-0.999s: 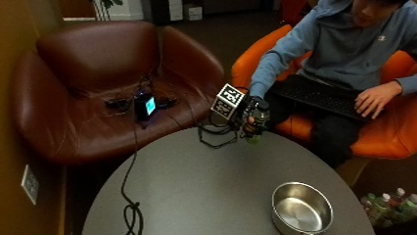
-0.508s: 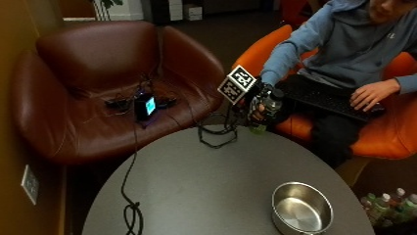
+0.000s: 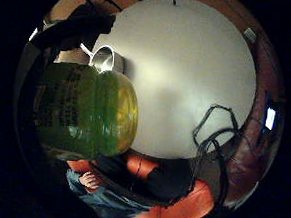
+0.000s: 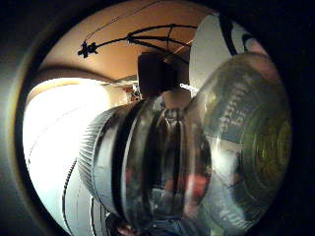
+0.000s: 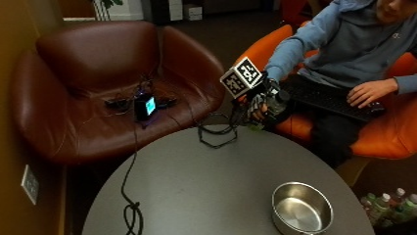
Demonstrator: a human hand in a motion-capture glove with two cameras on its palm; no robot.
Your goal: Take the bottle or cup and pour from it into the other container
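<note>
The gloved right hand (image 5: pixel 259 104) has its fingers curled round a clear plastic bottle (image 5: pixel 277 104), holding it tilted in the air just beyond the round surface's (image 5: pixel 196 191) far edge. The bottle holds yellow-green liquid and has a dark ribbed cap (image 4: pixel 96 162). A steel bowl (image 5: pixel 302 208) sits near the surface's near right edge, well apart from the bottle.

No wording is showing clearly enough to read. Dark print is running across the green label of the bottle (image 3: pixel 85 110), and raised lettering is curving round its clear shoulder, both illegible.
</note>
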